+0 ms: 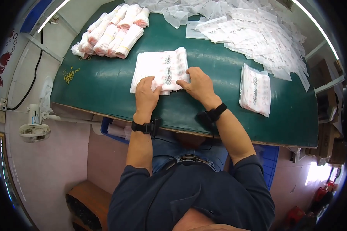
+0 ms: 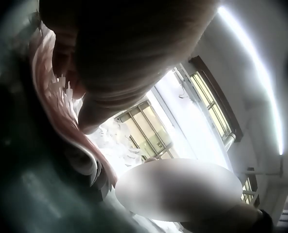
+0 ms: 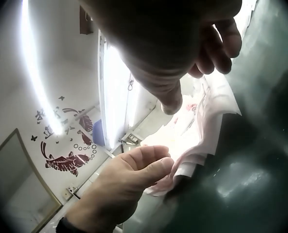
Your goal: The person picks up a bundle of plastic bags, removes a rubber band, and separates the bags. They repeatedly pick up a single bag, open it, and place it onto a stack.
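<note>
In the head view a stack of printed plastic bags (image 1: 154,65), white with black script and pinkish print, lies near the table's front edge. My left hand (image 1: 146,92) grips the stack's near left edge, its thumb by the front rim. In the right wrist view that hand's thumb and fingers come together at the bags' pinkish, wavy edge (image 3: 183,162). At the stack's right side is my right hand (image 1: 198,82), thumb spread from the fingers. Its fingers (image 3: 217,53) reach the outer edge, while the thumb points over the top sheet.
A smaller stack of the same bags (image 1: 255,90) lies to the right on the green table (image 1: 216,115). Rolled bundles of bags (image 1: 113,32) are piled at the back left, beside yellow rubber bands (image 1: 70,75). Loose bags (image 1: 254,34) spread over the back right.
</note>
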A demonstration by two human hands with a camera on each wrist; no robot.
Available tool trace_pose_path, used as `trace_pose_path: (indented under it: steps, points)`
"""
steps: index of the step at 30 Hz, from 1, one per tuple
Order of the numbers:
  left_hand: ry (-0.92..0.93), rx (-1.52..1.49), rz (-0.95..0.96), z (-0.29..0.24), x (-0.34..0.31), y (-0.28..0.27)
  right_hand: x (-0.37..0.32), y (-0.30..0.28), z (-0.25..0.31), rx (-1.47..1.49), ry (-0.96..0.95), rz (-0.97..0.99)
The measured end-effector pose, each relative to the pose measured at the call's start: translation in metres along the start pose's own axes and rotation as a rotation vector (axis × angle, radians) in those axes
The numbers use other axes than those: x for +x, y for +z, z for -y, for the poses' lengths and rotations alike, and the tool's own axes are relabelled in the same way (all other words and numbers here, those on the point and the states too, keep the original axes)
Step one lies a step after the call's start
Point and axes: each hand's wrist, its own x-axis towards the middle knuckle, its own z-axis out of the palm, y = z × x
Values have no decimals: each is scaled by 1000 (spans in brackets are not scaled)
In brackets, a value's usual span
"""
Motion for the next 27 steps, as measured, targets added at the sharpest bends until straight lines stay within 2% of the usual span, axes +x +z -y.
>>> trace_pose_path:
  steps: [2, 6, 10, 14, 18, 20, 21, 24, 25, 27]
  points:
    - [-43, -14, 1, -1, -4, -1, -3, 12, -1, -35, -16, 28]
    - [-201, -42, 127, -1, 2, -5, -11, 24, -8, -56, 12, 101]
    - [-217, -79, 85, 0, 3, -2, -12, 26, -9, -49, 4, 102]
    - [-127, 3, -5, -7, 3, -7, -14, 21, -6, -14, 17, 132]
    - [-137, -236, -97, -26, 0, -16, -16, 0, 6, 122, 37, 33]
    - [-42, -326, -49, -49, -4, -31, -17, -26, 30, 3, -418, -383]
    - [5, -374, -20, -59, -7, -37, -20, -34, 39, 0, -407, -377]
    - [102, -417, 13, -82, -10, -49, -26, -51, 55, -100, -582, -343]
    - [149, -433, 22, -86, -12, -51, -30, -51, 50, -103, -576, -341]
    - [127, -452, 59, -87, -18, -54, -38, -54, 30, -53, -566, -166]
